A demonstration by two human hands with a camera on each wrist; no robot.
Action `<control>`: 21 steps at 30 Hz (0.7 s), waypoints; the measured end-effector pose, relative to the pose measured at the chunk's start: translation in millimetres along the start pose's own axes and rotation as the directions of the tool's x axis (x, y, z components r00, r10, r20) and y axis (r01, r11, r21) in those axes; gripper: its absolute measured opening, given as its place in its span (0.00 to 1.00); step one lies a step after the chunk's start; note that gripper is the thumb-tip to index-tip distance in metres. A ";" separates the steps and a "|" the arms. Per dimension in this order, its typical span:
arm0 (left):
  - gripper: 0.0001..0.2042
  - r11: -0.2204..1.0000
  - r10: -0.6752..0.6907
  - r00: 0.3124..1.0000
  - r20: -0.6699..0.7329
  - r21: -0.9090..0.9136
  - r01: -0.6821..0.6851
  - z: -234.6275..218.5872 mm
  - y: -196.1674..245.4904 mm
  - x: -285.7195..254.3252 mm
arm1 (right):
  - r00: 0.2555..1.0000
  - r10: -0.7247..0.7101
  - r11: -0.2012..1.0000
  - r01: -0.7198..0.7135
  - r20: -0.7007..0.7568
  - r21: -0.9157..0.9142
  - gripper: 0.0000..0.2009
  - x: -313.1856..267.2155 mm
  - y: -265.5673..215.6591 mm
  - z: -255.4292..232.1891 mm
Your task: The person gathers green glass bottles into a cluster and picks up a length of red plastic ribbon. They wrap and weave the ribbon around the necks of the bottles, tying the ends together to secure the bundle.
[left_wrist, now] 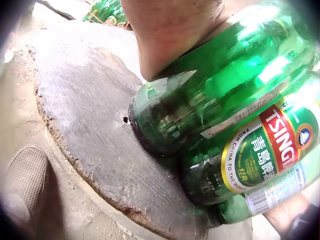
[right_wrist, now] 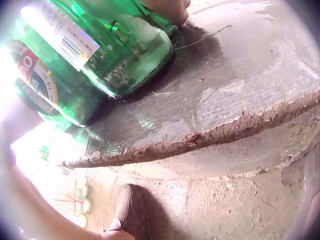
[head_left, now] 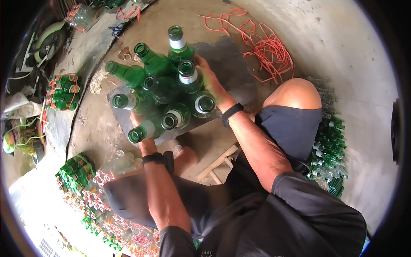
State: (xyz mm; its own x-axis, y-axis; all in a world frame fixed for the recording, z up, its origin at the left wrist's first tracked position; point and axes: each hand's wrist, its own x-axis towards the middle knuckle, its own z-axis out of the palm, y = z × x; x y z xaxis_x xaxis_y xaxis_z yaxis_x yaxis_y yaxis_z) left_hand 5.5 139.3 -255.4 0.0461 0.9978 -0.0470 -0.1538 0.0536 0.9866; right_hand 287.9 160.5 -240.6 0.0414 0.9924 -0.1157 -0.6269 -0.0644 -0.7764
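Several green glass beer bottles [head_left: 160, 88] stand bunched tightly together on a dark slab [head_left: 231, 64], necks up. White labels circle some of their necks. From the near left side my left hand [head_left: 136, 120] holds the bunch, partly hidden behind the bottles. My right hand [head_left: 212, 83] grips the other side, fingers reaching round the outer bottles. The left wrist view shows the left hand [left_wrist: 175, 37] against a bottle, and a red and green label [left_wrist: 265, 150] on a neighbouring bottle. In the right wrist view, the bottle bases [right_wrist: 135, 75] sit on the slab.
Tangled red cord [head_left: 267, 51] lies on the floor beyond the slab. More green bottles line the wall [head_left: 329, 150] on the right. Bundles of tied bottles [head_left: 63, 92] stand at the left, with many more [head_left: 94, 197] at the lower left. A wooden stool [head_left: 218, 165] is between my legs.
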 end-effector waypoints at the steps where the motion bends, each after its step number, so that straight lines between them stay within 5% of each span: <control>1: 0.22 0.999 0.019 1.000 0.013 0.033 -0.020 0.3 0.6 -0.9 | 1.000 0.009 1.000 -0.009 0.003 0.012 0.30 -2.5 -1.3 0.6; 7: 0.22 0.973 0.114 0.990 0.088 0.191 -0.129 -2.0 -2.1 -2.4 | 1.000 -0.016 0.993 0.015 -0.007 -0.117 0.29 -8.9 -6.6 0.3; 10: 0.22 0.954 0.158 0.987 -0.006 0.261 -0.151 -3.9 -7.7 -0.5 | 0.999 -0.039 0.995 0.039 -0.006 -0.087 0.29 -7.3 -5.2 2.2; 15: 0.21 0.999 0.025 0.998 -0.057 -0.034 -0.027 -5.2 -9.3 2.9 | 0.996 -0.079 0.980 0.072 -0.031 -0.185 0.29 -7.6 -2.4 -1.0; 21: 0.20 0.919 -0.150 0.986 -0.068 -0.377 0.114 -4.0 -8.0 8.2 | 0.996 -0.069 0.966 0.054 -0.050 -0.251 0.29 -7.7 -10.5 1.4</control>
State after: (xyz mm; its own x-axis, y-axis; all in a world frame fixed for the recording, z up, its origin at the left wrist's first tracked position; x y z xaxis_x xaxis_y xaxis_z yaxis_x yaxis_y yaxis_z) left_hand 3.2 147.2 -264.3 0.0012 0.9787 -0.2055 -0.5085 0.1775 0.8426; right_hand 293.1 153.7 -230.7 0.1237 0.9880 -0.0927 -0.4080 -0.0345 -0.9123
